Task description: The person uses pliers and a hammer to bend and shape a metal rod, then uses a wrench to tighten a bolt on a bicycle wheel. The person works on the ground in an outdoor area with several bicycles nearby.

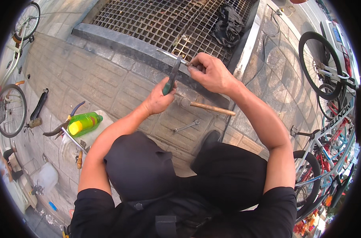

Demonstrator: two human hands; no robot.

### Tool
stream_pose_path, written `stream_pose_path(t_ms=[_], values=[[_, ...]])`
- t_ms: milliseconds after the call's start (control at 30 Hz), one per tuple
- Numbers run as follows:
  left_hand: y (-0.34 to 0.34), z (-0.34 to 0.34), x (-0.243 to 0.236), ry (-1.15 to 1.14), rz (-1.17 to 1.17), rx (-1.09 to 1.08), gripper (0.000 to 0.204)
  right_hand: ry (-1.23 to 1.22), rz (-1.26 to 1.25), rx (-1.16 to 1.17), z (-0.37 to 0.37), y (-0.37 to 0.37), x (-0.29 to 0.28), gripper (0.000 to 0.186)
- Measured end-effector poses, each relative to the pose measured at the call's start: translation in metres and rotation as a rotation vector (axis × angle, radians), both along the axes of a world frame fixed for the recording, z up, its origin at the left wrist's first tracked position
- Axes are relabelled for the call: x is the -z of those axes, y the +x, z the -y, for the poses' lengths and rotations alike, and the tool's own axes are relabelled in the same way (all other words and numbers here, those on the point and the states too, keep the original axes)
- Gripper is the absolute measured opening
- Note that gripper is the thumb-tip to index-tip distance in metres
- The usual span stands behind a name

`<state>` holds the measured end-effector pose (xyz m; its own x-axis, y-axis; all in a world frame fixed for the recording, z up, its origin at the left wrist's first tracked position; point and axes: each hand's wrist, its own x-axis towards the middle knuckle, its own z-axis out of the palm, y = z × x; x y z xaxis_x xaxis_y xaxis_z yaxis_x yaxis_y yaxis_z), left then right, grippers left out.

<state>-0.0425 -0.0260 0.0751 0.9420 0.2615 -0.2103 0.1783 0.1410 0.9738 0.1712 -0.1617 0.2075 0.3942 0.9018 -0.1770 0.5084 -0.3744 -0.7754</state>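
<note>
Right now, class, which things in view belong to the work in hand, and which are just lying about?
In hand:
- green-handled tool, in the left hand
- thin metal rod, at the right hand's fingers

Apparently lying about:
- wooden-handled hammer
- wrench
- green bottle
- crumpled black bundle

Right of the hands (213,74), I make out dark capital lettering (336,119) on a white bike (316,139); the car (341,47)'s blue plate (337,34) is too small to read.
</note>
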Motion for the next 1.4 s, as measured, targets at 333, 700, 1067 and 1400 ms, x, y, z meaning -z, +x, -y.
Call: stream_pose_path(t_ms=[333,700,1067,1400], values=[[-0.002,0.004,-0.012,0.075,0.013,0.014,0.022,0.07,-0.154,0.065,0.012,-0.01,0.013,0.033],[-0.004,0.007,-0.007,-0.007,0.022,0.044,0.03,0.078,0.113,0.041,0.019,-0.016,-0.007,0.034],[-0.006,0.006,-0.006,-0.044,-0.015,0.033,0.017,0.401,0.54,-0.13,0.019,-0.012,0.012,0.021],[-0.005,0.001,-0.007,-0.051,0.069,0.073,0.033,-0.025,-1.129,0.334,0.012,-0.016,0.006,0.036]])
